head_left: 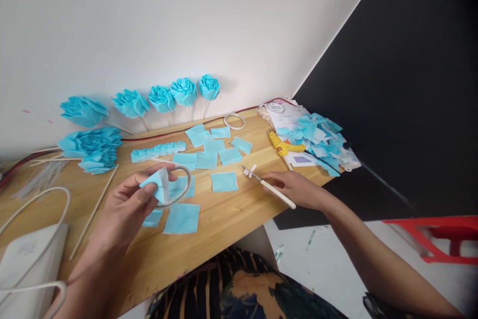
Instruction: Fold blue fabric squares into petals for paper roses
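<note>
My left hand (130,197) pinches a folded piece of light-blue crepe paper (159,185) between thumb and fingers. The same hand holds a thin roll of tape (186,190), a narrow ring hanging beside the paper. At the table's right side, my right hand (289,187) has its fingers around a slim tool with a white handle (280,195) and a narrow metal tip. Small white strips (249,171) lie at the tip; whether they stick to it I cannot tell. Several cut blue paper rectangles (224,181) are spread between the hands.
Several blue paper flowers on sticks (183,92) lean along the wall, with more (91,147) lying at left. A yellow glue gun (284,145) sits beside a blue paper pile (317,135). Another tape ring (234,121), a white box (33,264) with a cable and a red stool (429,239) are around.
</note>
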`<state>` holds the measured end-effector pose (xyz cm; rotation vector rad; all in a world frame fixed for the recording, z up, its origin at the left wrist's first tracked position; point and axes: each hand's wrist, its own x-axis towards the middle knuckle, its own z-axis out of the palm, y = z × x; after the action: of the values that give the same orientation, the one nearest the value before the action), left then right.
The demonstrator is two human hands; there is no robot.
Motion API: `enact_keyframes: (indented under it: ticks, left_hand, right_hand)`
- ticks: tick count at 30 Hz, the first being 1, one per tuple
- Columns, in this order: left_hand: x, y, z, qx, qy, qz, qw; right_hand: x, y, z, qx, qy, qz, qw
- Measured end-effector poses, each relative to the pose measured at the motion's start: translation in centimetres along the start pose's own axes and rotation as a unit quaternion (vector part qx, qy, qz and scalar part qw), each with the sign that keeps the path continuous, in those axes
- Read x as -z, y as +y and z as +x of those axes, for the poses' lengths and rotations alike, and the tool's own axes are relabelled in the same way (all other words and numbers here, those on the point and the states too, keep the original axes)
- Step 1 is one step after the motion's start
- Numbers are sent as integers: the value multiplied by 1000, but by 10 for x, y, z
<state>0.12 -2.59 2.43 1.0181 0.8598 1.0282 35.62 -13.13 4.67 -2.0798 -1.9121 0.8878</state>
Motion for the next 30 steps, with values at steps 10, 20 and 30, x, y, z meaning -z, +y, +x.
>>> enact_keyframes:
  ticks: [10,20,30]
  left_hand:
    - [1,1,-2,-7,-23,-10,1000]
    - [-4,5,-2,29,-43,3,999]
    - [-12,10,-13,33,-148,57,987]
  right_hand:
    - [7,-3,-5,-6,-57,153,987]
    - [0,-19,-20,43,71,-4,997]
    - [-12,-39,-24,141,154,-166,964]
